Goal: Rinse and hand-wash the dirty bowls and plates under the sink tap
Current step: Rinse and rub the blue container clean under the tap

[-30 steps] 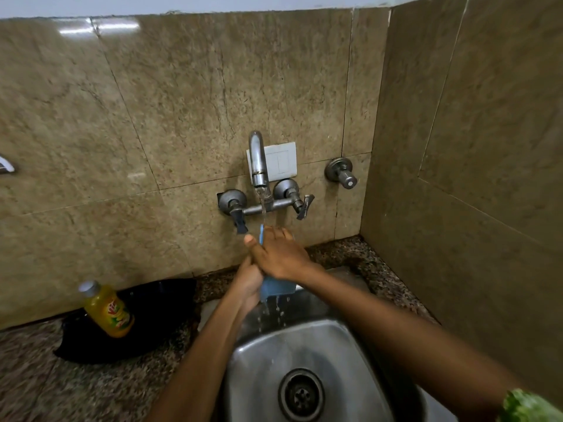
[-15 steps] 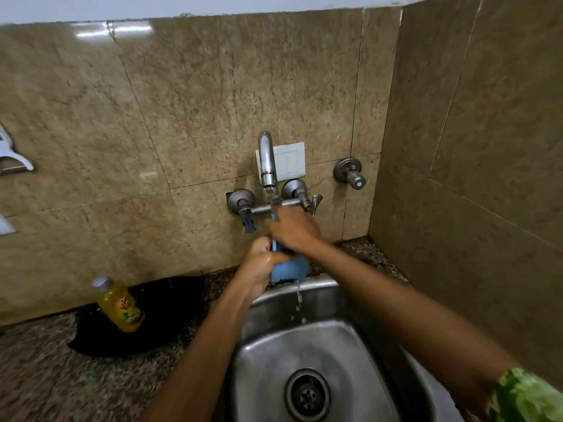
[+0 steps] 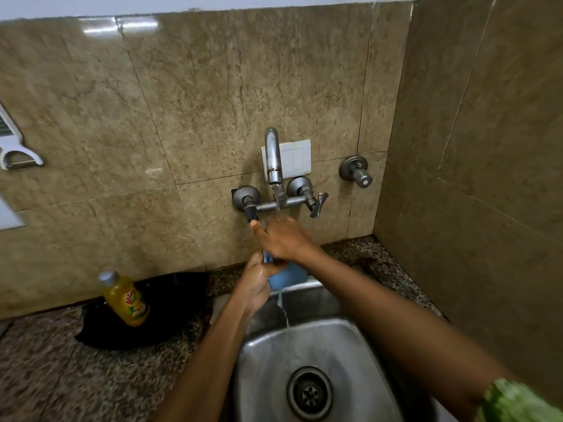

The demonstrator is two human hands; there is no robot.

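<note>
Sink: blue dish hand-hidden

Both hands hold a blue dish under the running tap.

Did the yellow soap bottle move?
No. The yellow soap bottle with the grey cap sits at the same spot on the black cloth below the tiled wall; only the camera shifted.
</note>
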